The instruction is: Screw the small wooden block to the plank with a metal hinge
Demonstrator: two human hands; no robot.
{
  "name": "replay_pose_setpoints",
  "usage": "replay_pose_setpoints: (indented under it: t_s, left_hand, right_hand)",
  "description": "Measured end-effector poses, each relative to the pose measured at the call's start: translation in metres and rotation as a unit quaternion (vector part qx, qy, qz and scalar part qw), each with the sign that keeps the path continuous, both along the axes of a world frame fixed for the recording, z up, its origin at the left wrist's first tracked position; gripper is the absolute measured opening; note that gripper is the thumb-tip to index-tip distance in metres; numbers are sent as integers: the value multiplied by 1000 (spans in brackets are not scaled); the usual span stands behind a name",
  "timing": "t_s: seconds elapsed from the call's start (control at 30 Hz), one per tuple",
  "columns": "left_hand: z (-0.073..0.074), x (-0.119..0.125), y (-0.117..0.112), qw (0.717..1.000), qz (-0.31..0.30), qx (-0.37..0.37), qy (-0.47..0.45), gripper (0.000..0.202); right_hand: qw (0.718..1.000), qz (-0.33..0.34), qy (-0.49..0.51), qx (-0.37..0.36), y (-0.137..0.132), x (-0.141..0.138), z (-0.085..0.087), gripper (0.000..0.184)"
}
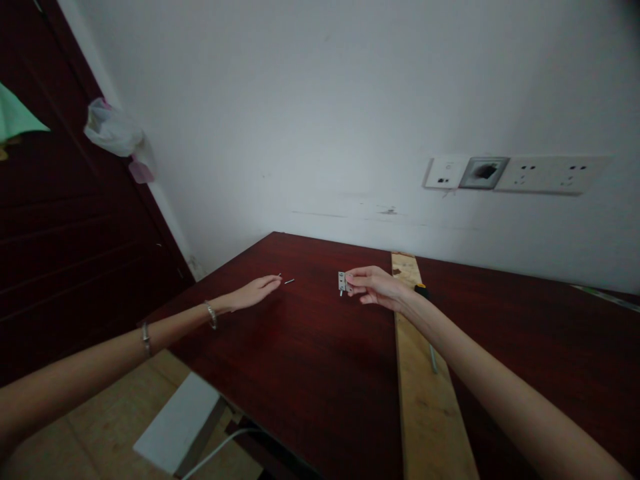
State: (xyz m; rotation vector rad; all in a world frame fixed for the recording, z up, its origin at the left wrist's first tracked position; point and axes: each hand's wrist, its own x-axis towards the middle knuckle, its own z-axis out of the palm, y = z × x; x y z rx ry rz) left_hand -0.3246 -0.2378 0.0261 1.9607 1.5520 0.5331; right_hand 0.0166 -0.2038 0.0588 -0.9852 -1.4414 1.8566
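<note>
My right hand (377,287) pinches a small silver metal hinge (342,281) by its right leaf, above the dark red tabletop (300,347). A thin pale piece like a screw (341,293) sticks out below the hinge. My left hand (256,292) is low over the table's left part, palm down, its fingers drawn together at the tips. A small screw (280,275) shows at those fingertips, its other end hidden by them. Just to their right lies another screw (289,281) on the table.
A long wooden board (425,407) lies across the table under my right forearm. A screwdriver (433,360) with a black and yellow handle is on it, partly hidden. Wall sockets (545,175) are at the back right. A white box (180,420) and a cable (215,453) are below the table edge.
</note>
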Motion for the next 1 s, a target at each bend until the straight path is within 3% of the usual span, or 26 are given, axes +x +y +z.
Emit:
replay_pose_setpoints:
  t_s: [0.07,0.17,0.23,0.3,0.43,0.6,0.8,0.9,1.0]
  left_hand:
    - [-2,35,5,967,39,-92,-236,61]
    - [-7,88,11,849,46,-208,-483,57]
    - [-9,119,13,774,68,-274,-566,55]
    - [-10,144,12,714,91,-294,-629,53]
    - [-7,176,9,638,123,-296,-700,47]
    - [3,189,7,595,112,-280,-745,38]
    - [11,185,8,613,133,-288,-724,42]
    - [13,185,8,609,145,-287,-725,42]
    - [13,187,9,572,160,-290,-751,36]
  right_hand:
    - [1000,-2,4,2,-2,-4,3,10]
    - [1000,-7,10,9,-4,-9,6,8]
    - [1000,-8,11,11,-5,-11,7,8]
    - [1000,-9,8,12,-6,-12,7,7]
    - [1000,-11,-1,13,-6,-13,4,2]
    - [1000,-6,-18,24,-5,-14,-2,6]
    - [998,0,-48,40,-3,-14,-2,7]
    - [996,-4,-69,53,-4,-15,0,6]
    - [993,-11,-96,70,-4,-17,3,5]
